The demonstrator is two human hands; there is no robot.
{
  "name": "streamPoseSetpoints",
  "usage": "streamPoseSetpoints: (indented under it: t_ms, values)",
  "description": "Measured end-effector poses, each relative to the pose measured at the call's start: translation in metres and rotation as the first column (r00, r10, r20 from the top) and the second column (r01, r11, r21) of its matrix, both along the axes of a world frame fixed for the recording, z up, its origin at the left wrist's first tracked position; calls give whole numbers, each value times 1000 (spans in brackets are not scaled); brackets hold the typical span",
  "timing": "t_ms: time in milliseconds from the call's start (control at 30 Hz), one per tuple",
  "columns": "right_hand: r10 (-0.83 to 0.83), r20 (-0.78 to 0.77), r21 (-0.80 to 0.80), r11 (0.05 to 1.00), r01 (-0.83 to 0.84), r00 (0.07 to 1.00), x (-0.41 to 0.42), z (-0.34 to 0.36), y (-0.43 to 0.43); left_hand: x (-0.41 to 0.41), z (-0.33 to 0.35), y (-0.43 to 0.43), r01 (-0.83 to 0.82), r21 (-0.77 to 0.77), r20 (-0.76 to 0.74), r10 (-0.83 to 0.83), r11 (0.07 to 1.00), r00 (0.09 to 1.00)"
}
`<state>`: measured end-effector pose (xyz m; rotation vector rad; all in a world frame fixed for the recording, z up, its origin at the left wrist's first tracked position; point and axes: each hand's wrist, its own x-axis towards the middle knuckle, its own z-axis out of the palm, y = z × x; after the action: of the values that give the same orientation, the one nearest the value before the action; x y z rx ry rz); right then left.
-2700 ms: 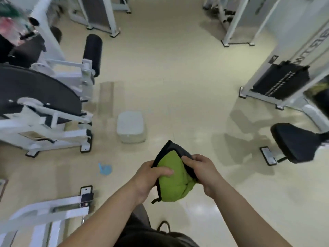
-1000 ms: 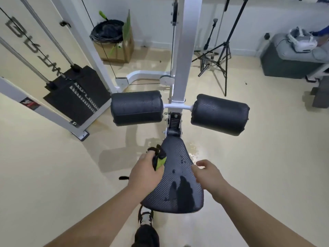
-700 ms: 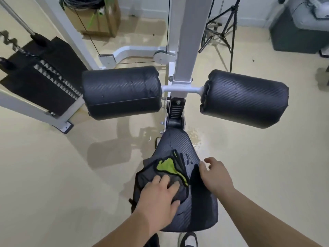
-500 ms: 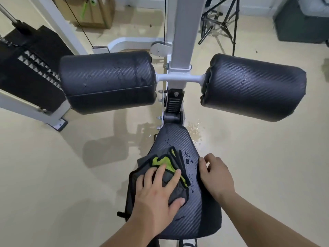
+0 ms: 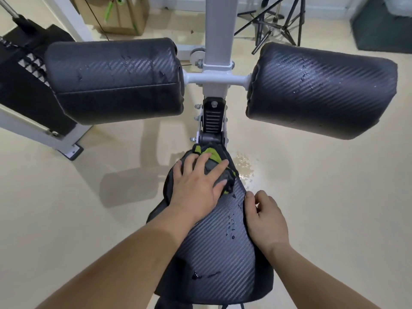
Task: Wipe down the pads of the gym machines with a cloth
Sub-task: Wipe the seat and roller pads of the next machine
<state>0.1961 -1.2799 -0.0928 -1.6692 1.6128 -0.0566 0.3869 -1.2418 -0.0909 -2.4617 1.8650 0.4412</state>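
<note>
A black textured seat pad with water drops on it sits right below me. My left hand lies flat, fingers spread, pressing a green and dark grey cloth onto the narrow far end of the seat. My right hand rests on the seat's right edge with its fingers curled over the rim. Two black roller pads, one on the left and one on the right, stick out from the white upright post above the seat. Both carry drops.
A black weight stack in a white frame stands at the left. A cardboard box and a black tripod stand behind the post. A small puddle wets the beige floor right of the seat. A dark case is at far right.
My left hand has slid the cloth forward along the seat, from its middle to its narrow far end. My right hand has stayed on the seat's right edge. The view has moved closer.
</note>
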Motion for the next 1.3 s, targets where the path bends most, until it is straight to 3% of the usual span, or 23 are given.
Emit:
streamPoseSetpoints:
  t_ms: [100,167,300,400,433,500,567,667,733,833,900,1000,1067,1167,1300]
  values:
    - [3,27,-11,1000,-3,1000,-2,-1,1,-21,7,15,-89,-97,-41,85,991,996]
    - [14,32,-19,1000,-13,999,-4,-2,2,-41,15,50,-21,-132,-61,13,991,998]
    - [14,33,-43,999,-13,999,-9,-3,5,-48,29,119,248,-150,-160,-271,957,949]
    - [12,35,-48,999,-10,999,-7,-3,5,3,23,103,556,-121,-86,-566,823,820]
    - [15,29,-51,999,-13,999,-6,-4,5,18,20,83,583,-95,-58,-589,807,806]
    - [17,27,-54,998,-16,999,-5,-4,4,30,11,39,452,-78,-19,-454,889,891]
    - [24,30,-58,998,-22,999,-5,-6,5,21,1,-3,205,-88,-13,-207,975,978]
    - [3,48,-74,997,0,999,-5,-8,6,-8,-9,-34,-76,-130,-18,74,989,997]
    - [-14,53,-70,997,18,998,-6,-9,4,-28,-5,-24,-66,-191,-40,60,979,997]
    - [-21,53,-45,999,24,998,-10,-13,6,-49,10,30,161,-233,-105,-190,959,976]
    - [-18,56,-42,999,20,998,-10,-11,7,-42,18,63,308,-227,-147,-345,924,927]
    - [-21,45,-29,999,22,999,-6,-9,3,4,13,51,567,-165,-58,-581,807,812]
    - [-37,55,-12,999,38,998,-4,-7,2,22,6,17,521,-128,-30,-529,844,848]
    - [-63,70,16,998,62,996,-5,-6,1,13,-5,-24,249,-113,-27,-254,962,967]
    - [-83,91,33,996,80,992,-5,-6,0,-18,-7,-25,50,-183,-48,-60,982,997]
